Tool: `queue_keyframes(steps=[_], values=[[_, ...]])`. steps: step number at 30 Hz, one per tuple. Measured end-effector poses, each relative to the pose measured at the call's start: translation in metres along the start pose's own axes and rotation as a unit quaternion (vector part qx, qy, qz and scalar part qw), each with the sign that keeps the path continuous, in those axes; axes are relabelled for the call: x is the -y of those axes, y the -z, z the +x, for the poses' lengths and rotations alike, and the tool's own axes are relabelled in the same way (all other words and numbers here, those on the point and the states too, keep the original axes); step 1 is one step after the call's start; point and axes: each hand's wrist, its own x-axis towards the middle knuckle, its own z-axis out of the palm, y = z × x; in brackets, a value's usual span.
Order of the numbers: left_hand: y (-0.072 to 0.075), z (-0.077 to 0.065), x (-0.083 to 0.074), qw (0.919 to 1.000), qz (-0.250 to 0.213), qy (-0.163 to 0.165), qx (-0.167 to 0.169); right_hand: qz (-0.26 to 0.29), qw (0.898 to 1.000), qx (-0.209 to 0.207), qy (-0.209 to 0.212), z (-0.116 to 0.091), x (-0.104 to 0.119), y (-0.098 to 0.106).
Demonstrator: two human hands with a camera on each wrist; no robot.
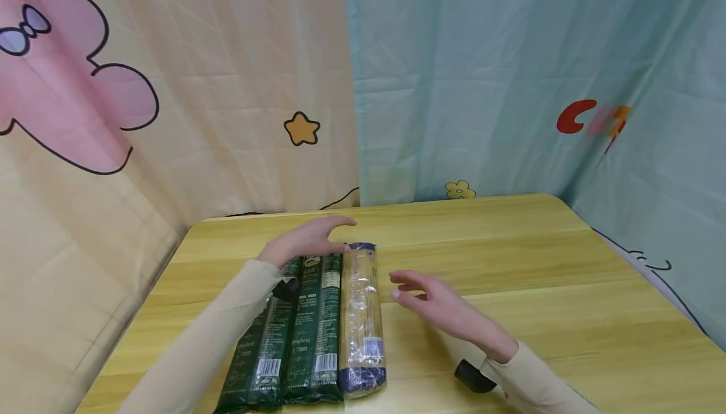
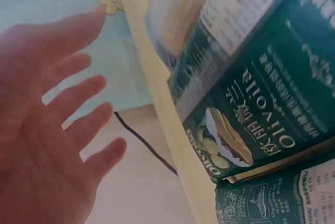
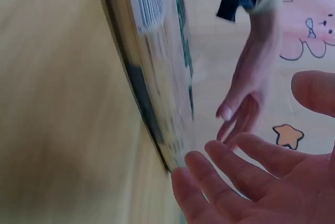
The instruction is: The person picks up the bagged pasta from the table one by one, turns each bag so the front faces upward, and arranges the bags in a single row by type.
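Observation:
Two green spaghetti packets [image 1: 309,332] lie lengthwise side by side on the wooden table, with a clear noodle packet [image 1: 363,313] with blue ends along their right side. Above the far ends of the packets hovers my left hand [image 1: 309,237], its fingers relaxed and holding nothing; in the left wrist view the green spaghetti packet [image 2: 261,109] shows apart from the fingers. To the right of the clear packet is my right hand [image 1: 433,300], loosely bent and holding nothing. The right wrist view shows its spread fingers [image 3: 230,171] near the clear packet's end. My left forearm hides part of the leftmost packet.
The wooden table [image 1: 510,244] stretches right and behind the packets. A printed curtain [image 1: 454,86] hangs behind the table and along its sides. Each wrist carries a small black camera mount [image 1: 475,376].

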Motion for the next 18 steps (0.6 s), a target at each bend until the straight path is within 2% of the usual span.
queue_keyframes(steps=[4,10,13,18], values=[[0.0,0.014,0.006,0.9986,-0.036,-0.007,0.038,0.067,0.996,0.061,-0.01,-0.004,-0.001,-0.006],[-0.003,0.03,0.013,0.9893,-0.118,-0.012,0.086,0.143,0.978,0.143,-0.045,-0.008,-0.001,-0.015],[-0.009,0.036,0.017,0.9867,-0.13,-0.011,0.097,0.147,0.975,0.157,-0.054,-0.01,-0.002,-0.021],[-0.014,0.043,0.023,0.9871,-0.134,-0.016,0.087,0.155,0.977,0.14,-0.05,-0.013,-0.001,-0.03]])
